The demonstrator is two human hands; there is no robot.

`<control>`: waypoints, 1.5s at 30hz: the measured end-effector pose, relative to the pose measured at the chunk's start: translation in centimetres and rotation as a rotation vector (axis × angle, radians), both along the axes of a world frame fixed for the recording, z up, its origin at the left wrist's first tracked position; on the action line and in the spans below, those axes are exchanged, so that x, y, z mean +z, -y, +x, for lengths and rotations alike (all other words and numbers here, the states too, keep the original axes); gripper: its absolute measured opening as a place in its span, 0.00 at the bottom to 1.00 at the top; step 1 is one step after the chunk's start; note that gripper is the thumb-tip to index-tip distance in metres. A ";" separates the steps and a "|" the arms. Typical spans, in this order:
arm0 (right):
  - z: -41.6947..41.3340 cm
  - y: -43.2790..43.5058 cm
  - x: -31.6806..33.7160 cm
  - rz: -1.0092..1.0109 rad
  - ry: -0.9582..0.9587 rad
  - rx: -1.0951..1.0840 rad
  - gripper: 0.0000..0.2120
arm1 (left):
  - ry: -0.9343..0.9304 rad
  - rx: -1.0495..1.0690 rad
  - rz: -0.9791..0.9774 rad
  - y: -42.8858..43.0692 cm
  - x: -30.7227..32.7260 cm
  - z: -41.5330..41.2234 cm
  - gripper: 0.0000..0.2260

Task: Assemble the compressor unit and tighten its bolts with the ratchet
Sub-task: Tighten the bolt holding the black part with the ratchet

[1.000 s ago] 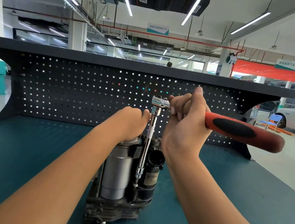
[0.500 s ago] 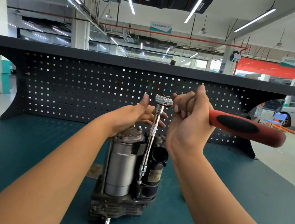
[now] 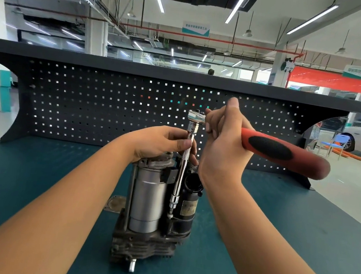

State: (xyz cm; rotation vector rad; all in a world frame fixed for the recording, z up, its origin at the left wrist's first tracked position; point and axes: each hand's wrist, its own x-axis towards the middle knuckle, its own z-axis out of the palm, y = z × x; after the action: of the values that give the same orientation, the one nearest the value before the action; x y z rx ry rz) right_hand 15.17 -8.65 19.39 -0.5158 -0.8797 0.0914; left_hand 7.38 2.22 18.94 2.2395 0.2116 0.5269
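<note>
Red rubber with a black inlay covered the handle of the ratchet [image 3: 272, 148], which stuck out to the right of the compressor unit [image 3: 148, 203], roughly level and dipping a little toward its free end. The unit stood upright on the teal counter [image 3: 35, 176], with the pegboard [image 3: 88, 104] behind it. Its silver cylinder [image 3: 147, 200] and black motor [image 3: 187, 207] stood side by side on a finned base [image 3: 140, 247].

The right hand [image 3: 223, 146] held the ratchet just behind its chrome head, above the unit, fingers [image 3: 213, 123] curled round the shank and thumb raised. From the head a long extension bar [image 3: 181, 173] ran down between cylinder and motor, close to vertical with its top leaning slightly right of the unit's middle. It ended at a bolt [image 3: 169, 215] low on the unit, just above the base. The left hand [image 3: 158, 142] sat over the top of the cylinder, thumb and fingers pinched on the knurled upper part of the bar.

The step in hand looked like tightening that bolt. Done well, the bar should be kept in line with the bolt's axis, the left pinch loose enough to let it turn. The handle should swing in a flat arc so the tip would not cam out. A grip so near the head gave little leverage, so the final pull would likely call for the rubber grip. Neither hand pressed the unit down, so a hard sideways pull might tip it. Whether the tip was fully seated could not be told.
</note>
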 end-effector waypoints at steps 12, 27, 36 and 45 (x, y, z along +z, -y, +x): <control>-2.2 0.7 -0.1 -0.037 0.380 -0.262 0.22 | -0.009 0.106 0.097 0.7 0.3 0.3 0.11; 5.3 -0.1 1.4 0.105 -0.524 0.852 0.18 | -0.038 0.012 0.057 0.6 0.2 0.2 0.09; 2.8 -0.5 0.2 0.095 -0.188 0.372 0.24 | -0.053 0.049 0.039 0.8 0.0 0.8 0.17; -0.2 -0.5 0.3 0.010 0.063 -0.007 0.22 | -0.062 0.124 0.167 0.6 0.1 0.7 0.07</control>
State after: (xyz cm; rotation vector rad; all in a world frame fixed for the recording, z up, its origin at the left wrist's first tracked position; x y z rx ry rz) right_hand 14.98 -8.18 19.68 -0.5152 -0.9394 0.0645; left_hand 8.08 1.61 19.01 2.4185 0.3514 0.5596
